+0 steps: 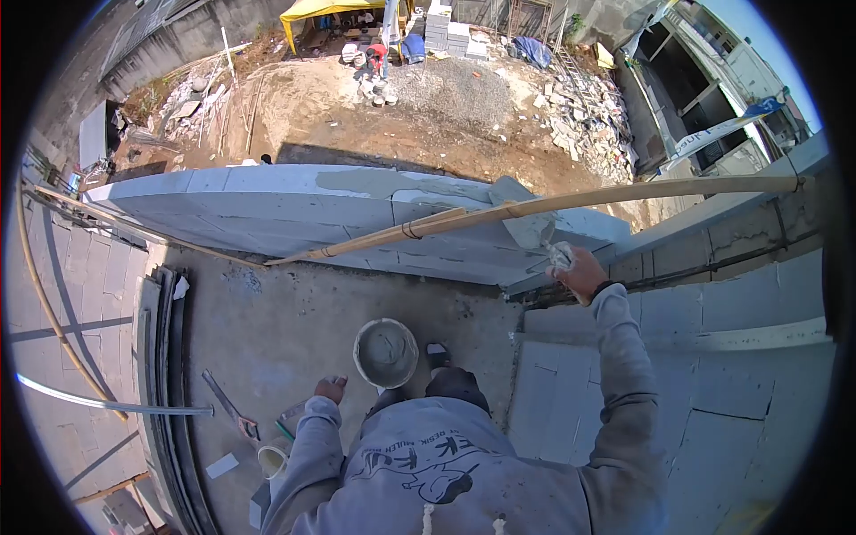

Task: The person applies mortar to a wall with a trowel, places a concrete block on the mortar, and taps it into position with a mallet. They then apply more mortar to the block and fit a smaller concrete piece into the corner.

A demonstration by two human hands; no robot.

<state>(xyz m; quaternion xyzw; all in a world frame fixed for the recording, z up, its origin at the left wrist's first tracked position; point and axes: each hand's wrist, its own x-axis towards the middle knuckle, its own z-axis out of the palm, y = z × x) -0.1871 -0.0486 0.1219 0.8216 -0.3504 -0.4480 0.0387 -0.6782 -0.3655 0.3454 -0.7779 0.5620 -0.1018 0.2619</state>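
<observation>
My right hand grips the mortar-smeared handle of a trowel. Its broad blade rests at the top of the pale block wall, near the right end, partly behind a bamboo pole. Grey wet mortar covers part of the wall's top. My left hand hangs low with its fingers curled and nothing visible in them. Just right of it, a bucket with grey mortar inside stands on the floor in front of my feet.
A handsaw lies on the concrete floor at left, near a small pale container. Long dark boards stack along the left side. Beyond the wall, the ground drops to a yard with a gravel heap, rubble and a yellow canopy.
</observation>
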